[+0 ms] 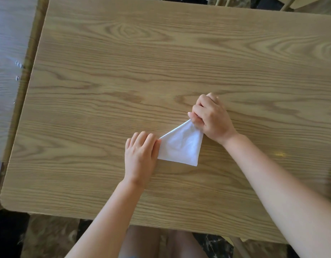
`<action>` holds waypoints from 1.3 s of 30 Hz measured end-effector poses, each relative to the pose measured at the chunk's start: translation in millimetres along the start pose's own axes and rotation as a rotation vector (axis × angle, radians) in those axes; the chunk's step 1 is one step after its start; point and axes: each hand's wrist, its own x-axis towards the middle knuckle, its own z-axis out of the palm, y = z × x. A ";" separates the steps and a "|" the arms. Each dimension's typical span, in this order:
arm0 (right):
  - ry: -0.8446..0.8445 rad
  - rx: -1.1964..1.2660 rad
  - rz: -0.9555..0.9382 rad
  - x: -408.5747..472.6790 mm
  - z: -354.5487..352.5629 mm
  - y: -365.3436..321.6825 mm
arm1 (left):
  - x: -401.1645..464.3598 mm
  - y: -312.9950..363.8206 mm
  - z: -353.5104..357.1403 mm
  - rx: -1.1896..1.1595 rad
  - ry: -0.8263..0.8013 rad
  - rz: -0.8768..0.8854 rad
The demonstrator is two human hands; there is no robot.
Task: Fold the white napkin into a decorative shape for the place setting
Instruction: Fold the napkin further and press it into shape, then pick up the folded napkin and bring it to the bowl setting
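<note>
A single head-worn wide-angle view looks steeply down and forward from the table's [123,71] 6 o'clock edge, close above it, both forearms reaching in from the bottom of the view.

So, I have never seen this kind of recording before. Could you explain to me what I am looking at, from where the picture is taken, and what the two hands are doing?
There is no machine here. A person wears a camera on the head, so the single picture looks forward and down at their own bare arms and hands.

The surface is a wooden table with a light grain. The only thing lying on it is a white napkin, already folded into a roughly triangular shape.

The left hand lies flat, palm down, pressing the napkin's left corner against the table. The right hand has its fingers closed around the napkin's far tip, pinching it.

Below the near edge of the table you can see the person's knees and a dark patterned floor.
</note>
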 end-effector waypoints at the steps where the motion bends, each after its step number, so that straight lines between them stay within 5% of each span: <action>1: 0.005 0.019 0.022 -0.1 0.2 -0.4 | -0.5 0.0 0.4 -0.003 0.002 0.003; 4: -0.020 0.054 0.117 -1.9 -4.7 -6.8 | -2.8 2.3 -3.8 -0.001 -0.008 -0.062; 9: -0.093 -0.285 0.169 5.5 -16.0 -45.7 | 2.8 31.7 -4.0 0.189 -0.048 -0.012; 21: -0.200 -0.208 0.260 -16.1 19.3 -64.1 | -6.7 36.3 27.8 0.347 -0.185 0.074; 29: -0.420 -0.202 -0.178 -48.5 -8.6 -27.9 | -28.4 5.3 -8.2 0.233 -0.312 0.245; 39: -0.434 -0.281 -0.131 -53.0 -5.8 -31.8 | -30.6 10.3 -6.5 0.205 -0.343 0.210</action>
